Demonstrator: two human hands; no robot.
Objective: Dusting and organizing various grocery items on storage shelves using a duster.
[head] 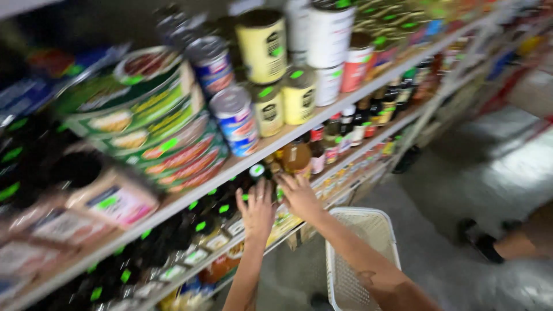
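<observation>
Hands, left (257, 211) and right (299, 196), grip released, reach toward shelved bottles (296, 158) above empty basket (360, 253).

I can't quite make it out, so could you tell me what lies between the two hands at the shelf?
In the head view, a dark bottle with a green-stickered cap shows between the left hand and right hand.

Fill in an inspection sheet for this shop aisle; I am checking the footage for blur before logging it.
Surface: long shelves packed in tiers; picture blurred by motion.
Job's things: dark bottles with green tags on the middle shelf, at the fingertips of both hands.
Clutter: cans and flat green tins on the shelf above; more bottles farther along.
Grips: left hand and right hand open, fingers spread, holding nothing.
Cables: nothing seen.
Surroundings: white basket below the right arm; grey floor; another person's sandalled foot at right.
</observation>
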